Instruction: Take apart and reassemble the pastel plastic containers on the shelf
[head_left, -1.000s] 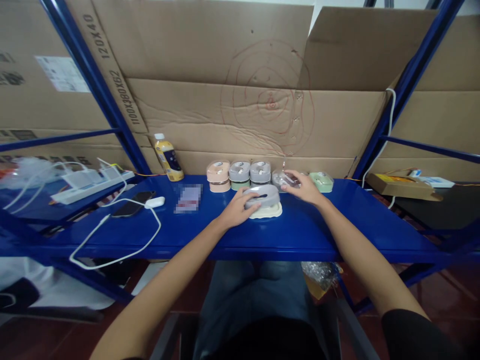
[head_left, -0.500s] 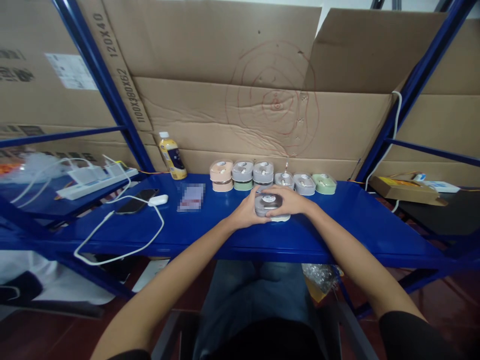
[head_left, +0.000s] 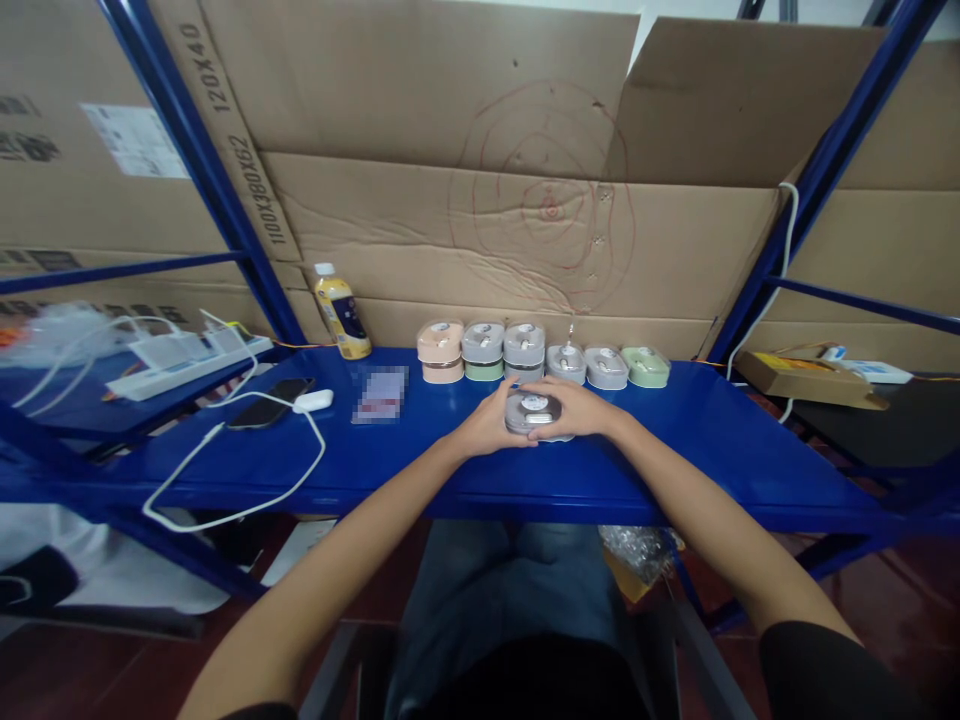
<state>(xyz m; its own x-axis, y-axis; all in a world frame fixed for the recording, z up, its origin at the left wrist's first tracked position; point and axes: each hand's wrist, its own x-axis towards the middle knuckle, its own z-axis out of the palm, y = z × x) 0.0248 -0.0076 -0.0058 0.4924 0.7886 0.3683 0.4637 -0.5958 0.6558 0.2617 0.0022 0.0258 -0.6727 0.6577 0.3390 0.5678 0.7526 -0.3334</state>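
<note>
My left hand (head_left: 491, 424) and right hand (head_left: 576, 407) close around a grey lidded container (head_left: 533, 409) at the front-centre of the blue steel shelf (head_left: 697, 450). Behind, three two-tier stacks (head_left: 482, 352) look done; three single tubs (head_left: 606, 368) stand unstacked to the right.

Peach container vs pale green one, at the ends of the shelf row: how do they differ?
The peach container stands taller, as two stacked pieces; the pale green container is one low piece. The peach container is at the row's left end, the pale green container at its right. Both are rounded and sit on the blue steel shelf.
</note>
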